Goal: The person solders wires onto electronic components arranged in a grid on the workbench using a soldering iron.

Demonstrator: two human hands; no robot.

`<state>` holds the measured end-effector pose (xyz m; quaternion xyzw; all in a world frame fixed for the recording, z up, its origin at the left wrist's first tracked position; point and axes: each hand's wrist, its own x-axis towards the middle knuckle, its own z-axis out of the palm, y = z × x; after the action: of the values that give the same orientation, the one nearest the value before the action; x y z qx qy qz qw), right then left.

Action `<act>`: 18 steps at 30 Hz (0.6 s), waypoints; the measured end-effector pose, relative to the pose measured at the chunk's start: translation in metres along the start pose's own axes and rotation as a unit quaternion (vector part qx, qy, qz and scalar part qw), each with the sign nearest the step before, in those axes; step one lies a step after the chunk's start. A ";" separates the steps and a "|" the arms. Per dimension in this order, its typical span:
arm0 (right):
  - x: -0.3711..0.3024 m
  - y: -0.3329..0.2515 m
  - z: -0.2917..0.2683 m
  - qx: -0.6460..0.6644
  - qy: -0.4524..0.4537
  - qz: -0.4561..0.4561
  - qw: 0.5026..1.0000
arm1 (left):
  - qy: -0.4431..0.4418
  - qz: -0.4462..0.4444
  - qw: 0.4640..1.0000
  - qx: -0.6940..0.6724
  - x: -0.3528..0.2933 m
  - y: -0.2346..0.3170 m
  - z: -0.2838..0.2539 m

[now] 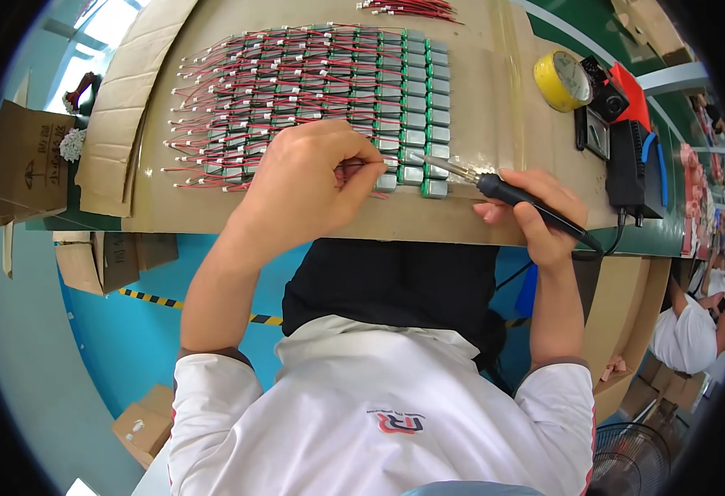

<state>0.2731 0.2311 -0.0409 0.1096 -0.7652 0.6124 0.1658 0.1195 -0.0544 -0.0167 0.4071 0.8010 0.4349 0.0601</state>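
Observation:
Rows of small silver battery cells [437, 117] with green edges lie on the cardboard-covered table. Thin red and black wire leads [296, 78] with white connectors run from many of them to the left. Over the nearest rows, my left hand [306, 175] is closed in a pinch on a wire lead; its fingertips partly hide the lead. My right hand [551, 207] grips the black handle of a soldering iron [507, 191]. The iron's metal tip points left, over the nearest cells at the right columns, close to my left fingertips. Whether it touches a cell I cannot tell.
More loose red wires [412, 8] lie at the far edge. Yellow tape [557, 81], a black soldering station [629, 165] and blue-handled pliers [656, 165] stand at the right. A cardboard flap [123, 107] borders the left. Another person [689, 335] sits at far right.

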 end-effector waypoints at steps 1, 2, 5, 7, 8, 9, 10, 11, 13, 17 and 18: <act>0.000 0.001 0.000 -0.005 -0.009 -0.004 1.000 | -0.001 0.000 1.000 0.000 0.000 0.000 0.000; 0.000 0.001 0.000 -0.011 -0.018 -0.007 1.000 | -0.002 0.000 1.000 0.001 0.000 0.000 0.000; 0.002 0.000 0.000 -0.008 -0.027 -0.011 1.000 | -0.001 0.005 1.000 -0.002 0.000 -0.001 0.001; 0.002 -0.001 0.000 -0.016 -0.030 -0.010 0.999 | -0.001 0.008 1.000 -0.002 -0.001 -0.003 0.002; 0.002 -0.001 0.000 -0.024 -0.033 -0.010 0.999 | 0.000 0.011 1.000 -0.002 -0.001 -0.003 0.002; 0.002 -0.002 0.000 -0.024 -0.033 -0.009 0.999 | 0.000 0.011 1.000 -0.003 -0.001 -0.003 0.002; 0.002 -0.002 0.000 -0.024 -0.035 -0.011 0.999 | -0.003 0.011 1.000 0.001 -0.001 -0.003 0.002; 0.003 -0.002 0.000 -0.024 -0.037 -0.013 0.999 | -0.006 0.012 1.000 0.006 -0.001 -0.003 0.002; 0.003 -0.001 -0.001 -0.030 -0.043 -0.018 0.998 | -0.002 0.013 1.000 0.007 -0.001 -0.003 0.003; 0.004 -0.001 -0.001 -0.038 -0.051 -0.025 0.998 | 0.006 0.013 1.000 0.014 -0.003 -0.002 0.002; 0.003 0.000 -0.001 -0.037 -0.051 -0.024 0.998 | 0.004 0.013 1.000 0.013 -0.002 -0.002 0.003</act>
<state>0.2705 0.2325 -0.0397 0.1523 -0.7921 0.5729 0.1453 0.1209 -0.0548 -0.0206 0.4164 0.8016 0.4266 0.0456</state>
